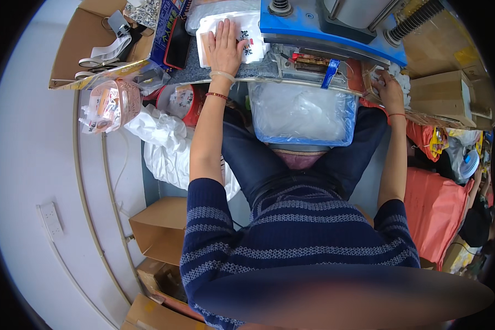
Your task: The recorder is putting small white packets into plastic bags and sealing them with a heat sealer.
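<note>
My left hand [224, 50] lies flat, fingers stretched out, on a white printed pouch [254, 50] at the left of the grey worktop. More white pouches seem to lie under it. At the right end of the bench, my right hand [390, 91] reaches down among small white pieces [402, 81] in an open cardboard box. Its fingers are bent and partly hidden, and what they pinch is too small to name. Between my hands stands a blue press-like machine [308, 25] with springs and metal columns.
A red-edged phone [177, 44] and a cardboard box [66, 60] with scissors [93, 63] are at the left. Below the bench edge sits a blue bin [302, 113] lined with clear plastic, between my knees. A blue-and-white tube [330, 73] lies on the machine's front ledge.
</note>
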The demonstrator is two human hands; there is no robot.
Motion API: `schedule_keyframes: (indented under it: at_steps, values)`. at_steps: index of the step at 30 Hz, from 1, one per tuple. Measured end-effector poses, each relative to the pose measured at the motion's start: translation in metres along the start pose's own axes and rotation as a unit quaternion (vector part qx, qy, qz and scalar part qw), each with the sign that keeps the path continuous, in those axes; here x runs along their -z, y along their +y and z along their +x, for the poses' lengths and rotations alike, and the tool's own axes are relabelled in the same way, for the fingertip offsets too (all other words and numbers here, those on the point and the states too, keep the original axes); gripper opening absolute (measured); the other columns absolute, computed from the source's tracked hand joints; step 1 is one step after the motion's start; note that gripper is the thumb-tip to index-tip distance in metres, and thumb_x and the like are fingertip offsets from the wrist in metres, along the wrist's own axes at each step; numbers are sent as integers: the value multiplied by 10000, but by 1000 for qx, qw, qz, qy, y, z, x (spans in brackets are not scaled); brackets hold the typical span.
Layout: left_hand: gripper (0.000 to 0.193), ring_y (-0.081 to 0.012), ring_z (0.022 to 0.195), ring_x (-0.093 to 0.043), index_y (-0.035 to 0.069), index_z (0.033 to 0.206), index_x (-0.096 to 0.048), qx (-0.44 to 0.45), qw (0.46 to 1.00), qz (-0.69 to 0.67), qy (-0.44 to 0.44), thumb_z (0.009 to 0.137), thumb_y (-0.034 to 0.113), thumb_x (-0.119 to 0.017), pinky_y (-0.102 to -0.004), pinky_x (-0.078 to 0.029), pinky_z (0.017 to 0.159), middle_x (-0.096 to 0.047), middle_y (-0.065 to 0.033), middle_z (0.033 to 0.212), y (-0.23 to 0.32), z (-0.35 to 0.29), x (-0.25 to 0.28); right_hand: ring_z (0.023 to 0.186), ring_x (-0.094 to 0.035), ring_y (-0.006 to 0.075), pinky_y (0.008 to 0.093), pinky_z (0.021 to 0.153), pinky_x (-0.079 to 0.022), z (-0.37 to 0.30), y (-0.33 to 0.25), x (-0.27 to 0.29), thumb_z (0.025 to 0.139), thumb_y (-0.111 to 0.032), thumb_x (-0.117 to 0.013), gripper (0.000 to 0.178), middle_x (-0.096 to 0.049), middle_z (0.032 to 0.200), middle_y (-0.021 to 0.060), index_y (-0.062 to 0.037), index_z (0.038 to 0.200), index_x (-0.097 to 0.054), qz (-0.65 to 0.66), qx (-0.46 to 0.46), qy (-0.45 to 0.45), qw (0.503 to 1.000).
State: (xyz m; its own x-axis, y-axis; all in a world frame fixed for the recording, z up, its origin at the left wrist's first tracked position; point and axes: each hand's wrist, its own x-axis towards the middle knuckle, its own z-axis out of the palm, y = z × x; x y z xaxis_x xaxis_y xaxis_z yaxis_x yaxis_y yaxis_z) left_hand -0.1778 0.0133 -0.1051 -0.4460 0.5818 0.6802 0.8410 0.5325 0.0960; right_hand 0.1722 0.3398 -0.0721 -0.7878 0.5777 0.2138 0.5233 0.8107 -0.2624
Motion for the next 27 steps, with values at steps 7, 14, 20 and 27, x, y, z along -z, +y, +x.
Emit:
schedule_keyframes:
  at_steps: [7, 14, 20, 27]
  values:
    - [535, -277, 1368, -379, 62, 1379, -457, -24, 999, -12, 47, 913, 280, -605, -455, -224, 1125, -455, -132, 1436, 12, -5, 22, 826, -646, 261, 356, 719, -498, -6, -10, 13, 848, -226, -690, 336, -662, 885, 131, -110, 1158, -632, 119, -27, 20, 992]
    - [614, -346, 1384, -329, 22, 1405, -391, 41, 994, -87, -45, 889, 252, -633, -493, -259, 1102, -366, -167, 1490, 43, -57, 25, 772, -661, 173, 277, 720, -503, -17, -23, 12, 901, -189, -652, 237, -693, 920, 114, -37, 1081, -679, 194, -69, 115, 972]
    - [457, -306, 1192, -544, 24, 1197, -611, -6, 986, -153, -63, 746, -49, -628, -401, -444, 985, -601, -141, 1246, 46, -88, 56, 836, -634, 133, 263, 769, -491, -34, -32, 26, 913, -171, -649, 237, -692, 951, 105, -41, 1110, -671, 228, -54, 132, 963]
    - [259, -165, 815, -677, 9, 991, -719, 92, 941, -325, -41, 772, -89, -621, -281, -525, 768, -723, -93, 952, 81, -60, 91, 875, -618, 112, 249, 784, -487, -68, -95, 50, 905, -125, -647, 189, -685, 981, 63, -32, 1068, -673, 355, -72, 33, 931]
